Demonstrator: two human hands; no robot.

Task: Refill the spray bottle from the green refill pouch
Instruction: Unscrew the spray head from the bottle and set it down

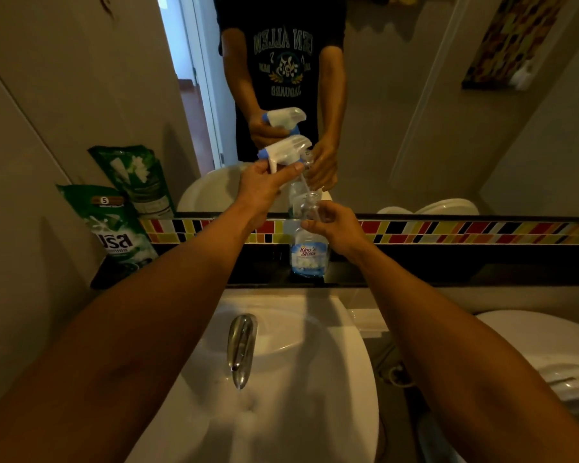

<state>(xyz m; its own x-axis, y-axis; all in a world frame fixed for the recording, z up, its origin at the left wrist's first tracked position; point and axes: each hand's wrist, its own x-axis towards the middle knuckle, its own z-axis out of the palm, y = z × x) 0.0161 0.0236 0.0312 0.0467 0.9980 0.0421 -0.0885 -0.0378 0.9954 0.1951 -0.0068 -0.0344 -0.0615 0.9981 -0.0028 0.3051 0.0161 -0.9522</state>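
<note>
A clear spray bottle (310, 255) with a blue and white label stands on the dark ledge behind the sink. My right hand (336, 228) grips its neck. My left hand (264, 185) holds the white and blue trigger sprayer head (286, 150) lifted above the bottle's open mouth, with its thin dip tube still reaching down into the neck. The green refill pouch (114, 228) leans upright against the left wall on the same ledge, untouched. The mirror behind repeats the pouch, both hands and the sprayer head.
A white sink basin (315, 379) with a chrome tap (241, 345) lies below my arms. The dark ledge (415, 269) runs under a strip of coloured tiles (448, 230). A white toilet (549, 355) stands at the right. The wall closes in on the left.
</note>
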